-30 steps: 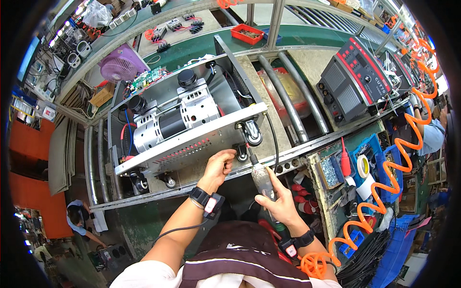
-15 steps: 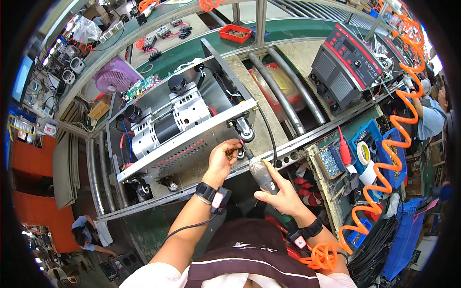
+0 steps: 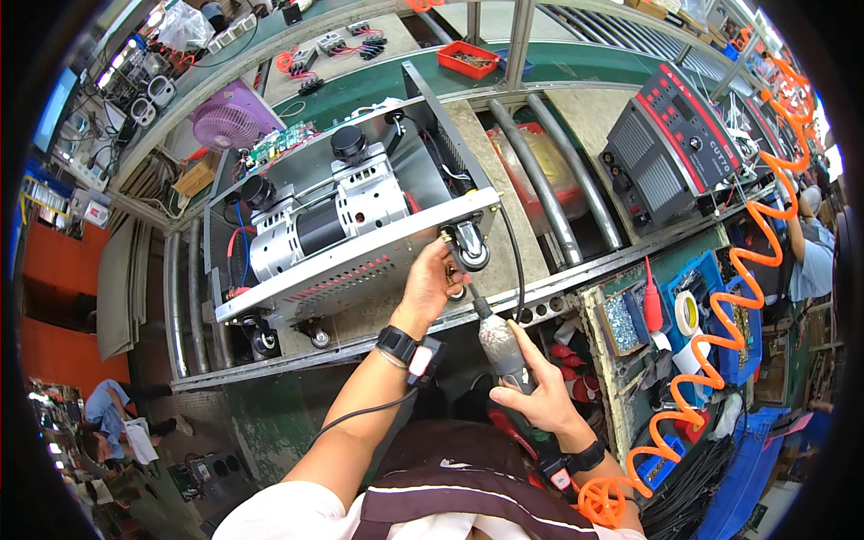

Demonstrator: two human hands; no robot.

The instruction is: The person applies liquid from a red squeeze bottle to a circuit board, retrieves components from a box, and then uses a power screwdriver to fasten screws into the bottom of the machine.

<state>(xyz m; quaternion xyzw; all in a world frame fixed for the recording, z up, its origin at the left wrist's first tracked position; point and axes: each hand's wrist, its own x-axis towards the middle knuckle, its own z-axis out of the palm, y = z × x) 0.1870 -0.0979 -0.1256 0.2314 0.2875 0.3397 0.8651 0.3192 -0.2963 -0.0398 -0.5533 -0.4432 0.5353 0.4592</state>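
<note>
fingers: left hand (image 3: 430, 286) pinching near the black swivel caster (image 3: 469, 247); right hand (image 3: 537, 399) wrapped round grey pneumatic screwdriver (image 3: 498, 346)
progress: caster looks mounted on the grey metal compressor case (image 3: 360, 261), probably fastening left

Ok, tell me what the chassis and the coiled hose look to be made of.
Chassis: seemingly sheet metal, bare grey with a dull sheen, a row of punched slots along its folded edge. Coiled hose: probably flexible plastic, glossy orange, holding springy coils.

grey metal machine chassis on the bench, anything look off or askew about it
The open grey sheet-metal chassis lies tipped on its side, so its black caster wheels stick out sideways rather than downward. The left hand grips the caster end; the right hand points a pneumatic screwdriver there. Nothing looks damaged or spilled.
</note>
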